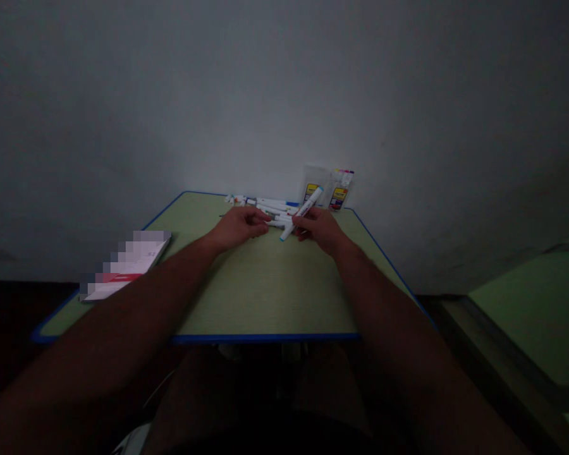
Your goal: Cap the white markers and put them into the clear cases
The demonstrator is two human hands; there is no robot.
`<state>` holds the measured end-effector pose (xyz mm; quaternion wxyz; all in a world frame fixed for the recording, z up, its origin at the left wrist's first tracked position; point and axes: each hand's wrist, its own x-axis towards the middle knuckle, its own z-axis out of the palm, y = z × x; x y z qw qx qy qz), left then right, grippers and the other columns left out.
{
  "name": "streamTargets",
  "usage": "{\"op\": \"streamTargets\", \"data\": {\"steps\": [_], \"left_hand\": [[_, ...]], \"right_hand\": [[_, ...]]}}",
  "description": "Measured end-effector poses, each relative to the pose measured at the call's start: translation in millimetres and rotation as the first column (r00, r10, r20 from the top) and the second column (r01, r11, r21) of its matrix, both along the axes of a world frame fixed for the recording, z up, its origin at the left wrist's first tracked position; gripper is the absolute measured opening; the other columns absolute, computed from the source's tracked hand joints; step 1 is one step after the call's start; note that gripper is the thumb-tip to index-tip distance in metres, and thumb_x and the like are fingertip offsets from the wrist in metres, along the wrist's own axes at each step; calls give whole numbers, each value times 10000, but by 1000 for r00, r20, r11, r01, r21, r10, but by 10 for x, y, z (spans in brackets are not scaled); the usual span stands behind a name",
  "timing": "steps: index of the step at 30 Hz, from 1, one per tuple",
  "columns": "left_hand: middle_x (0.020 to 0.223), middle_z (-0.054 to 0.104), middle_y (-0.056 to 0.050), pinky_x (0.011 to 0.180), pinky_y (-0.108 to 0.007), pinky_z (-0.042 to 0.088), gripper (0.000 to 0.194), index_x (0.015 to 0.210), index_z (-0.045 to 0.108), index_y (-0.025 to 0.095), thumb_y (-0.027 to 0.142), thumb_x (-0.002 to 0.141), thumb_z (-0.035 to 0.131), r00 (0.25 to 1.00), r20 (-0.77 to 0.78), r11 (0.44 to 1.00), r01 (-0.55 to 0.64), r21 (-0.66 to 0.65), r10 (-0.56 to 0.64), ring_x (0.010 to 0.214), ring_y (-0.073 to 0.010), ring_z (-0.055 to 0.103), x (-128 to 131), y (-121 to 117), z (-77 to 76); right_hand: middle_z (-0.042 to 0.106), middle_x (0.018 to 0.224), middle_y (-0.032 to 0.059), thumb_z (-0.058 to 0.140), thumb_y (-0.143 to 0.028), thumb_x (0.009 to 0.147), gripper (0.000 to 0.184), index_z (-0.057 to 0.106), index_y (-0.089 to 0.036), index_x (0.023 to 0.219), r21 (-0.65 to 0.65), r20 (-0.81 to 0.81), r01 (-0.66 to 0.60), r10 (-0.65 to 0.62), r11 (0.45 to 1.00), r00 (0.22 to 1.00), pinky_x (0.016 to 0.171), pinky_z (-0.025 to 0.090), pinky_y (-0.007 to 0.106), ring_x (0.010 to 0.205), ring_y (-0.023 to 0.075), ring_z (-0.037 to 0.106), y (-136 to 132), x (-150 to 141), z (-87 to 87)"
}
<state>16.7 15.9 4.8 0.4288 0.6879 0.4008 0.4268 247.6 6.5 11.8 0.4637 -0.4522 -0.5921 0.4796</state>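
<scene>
My right hand (321, 229) is closed on a white marker (306, 208) with light blue ends, tilted up to the right above the table. My left hand (241, 227) hovers at the left of the loose markers, with its thumb and fingers curved and a small gap between them. A pile of several white markers (275, 208) lies between and behind my hands, partly hidden by them. Behind my right hand stand a clear pouch (315, 177) with a yellow label and a second clear pouch (339, 194) with several colour-tipped markers in it.
The pale green table (265, 291) has a blue edge, and its far side is against a grey wall (246, 95). A book or booklet (133, 262) with a white and red cover lies at the left edge, partly pixelated. My knees are under the table.
</scene>
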Motion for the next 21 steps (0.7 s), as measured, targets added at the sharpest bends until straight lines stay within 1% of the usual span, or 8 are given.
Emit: {"op": "streamTargets", "data": {"steps": [3,6,10,13,18,21], "left_hand": [[752,726,-43,600,-262,462,278,913,751,149,214,645,789,998,-56,1000,7,21,-6,635,-131,618,5,-2,-17],[766,732,-45,606,-264,466,281,915,740,145,242,656,787,995,-102,1000,18,9,-17,655,-136,629,19,-3,-33],[782,734,-49,586,-254,453,289,951,727,140,245,685,767,988,-147,998,55,-15,-57,636,-123,608,35,-16,-33],[776,727,-46,571,-249,441,290,970,721,139,246,703,756,983,-169,997,71,-17,-73,622,-116,593,37,-28,-30],[774,720,-41,579,-260,456,309,989,721,145,257,703,752,976,-201,997,78,-17,-79,627,-127,599,38,-27,-43],[793,727,-48,593,-266,467,315,1012,724,141,242,714,736,971,-223,997,81,-15,-82,643,-134,609,44,-27,-50]], "right_hand": [[689,692,16,782,-167,747,173,641,-162,847,-12,-41,39,-40,999,998,472,533,223,556,125,641,15,-6,-11],[714,721,33,779,-135,745,192,628,-162,862,-22,-66,52,-53,998,996,475,549,232,578,145,670,12,-22,-12],[729,769,60,773,-168,781,147,641,-154,844,-18,-111,22,-24,1000,994,500,571,245,635,167,705,-5,-37,-9],[726,771,57,801,-193,760,163,658,-150,826,-12,-140,-4,3,1000,990,528,582,252,649,164,705,-12,-40,-12],[682,667,9,847,-238,691,214,691,-151,808,13,-147,-1,3,1000,989,514,565,253,557,123,636,2,-45,-23],[679,658,7,849,-239,678,213,698,-149,798,14,-144,-2,4,1000,990,498,551,249,532,113,614,16,-48,-33]]}}
